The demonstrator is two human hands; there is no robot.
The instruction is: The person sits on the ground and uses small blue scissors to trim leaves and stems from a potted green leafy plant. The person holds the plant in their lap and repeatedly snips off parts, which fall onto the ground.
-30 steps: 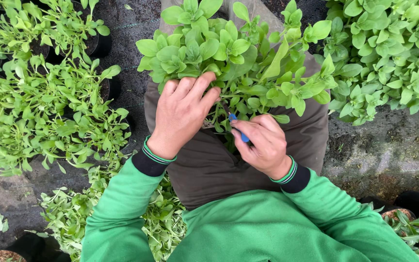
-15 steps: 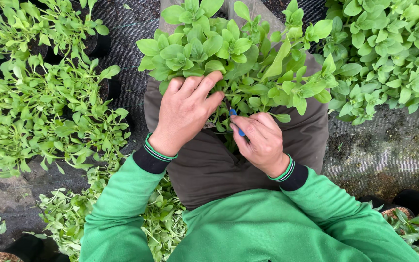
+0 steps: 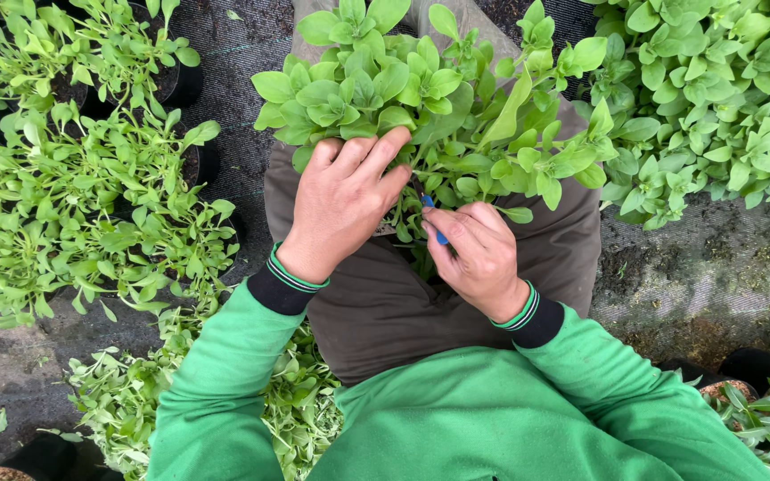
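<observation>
Both hands (image 3: 342,203) (image 3: 477,254) (palms down) in leafy plant (image 3: 430,98)

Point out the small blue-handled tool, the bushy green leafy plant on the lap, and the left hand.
small blue-handled tool (image 3: 435,224), head view, on the blue handle.
bushy green leafy plant (image 3: 376,85), head view, on its top leaves.
left hand (image 3: 342,203), head view, on its back.
</observation>
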